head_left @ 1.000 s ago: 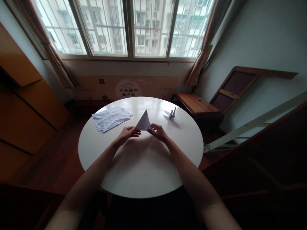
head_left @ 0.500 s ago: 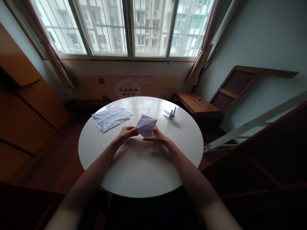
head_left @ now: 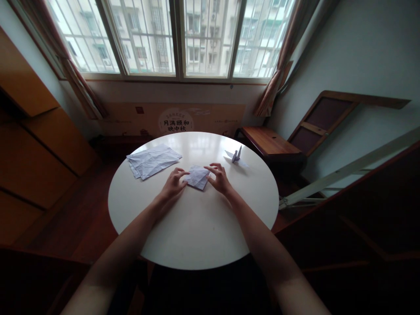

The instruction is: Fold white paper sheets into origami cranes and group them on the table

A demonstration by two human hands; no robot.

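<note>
A small folded white paper (head_left: 197, 177) lies flat on the round white table (head_left: 193, 232). My left hand (head_left: 173, 183) rests at its left edge, fingertips bent down onto the paper. On the other side, my right hand (head_left: 219, 177) has its fingers spread and arched, their tips touching the paper's right edge. Neither hand lifts the paper; both press it against the tabletop.
A stack of creased white sheets (head_left: 151, 160) lies at the table's back left. A finished paper crane (head_left: 235, 156) stands at the back right. A wooden bench (head_left: 269, 143) sits beyond the table on the right, under the window.
The paper was held up as a triangle between both hands, then opened out and was laid flat on the table. Both hands came down with it and now press on it.
</note>
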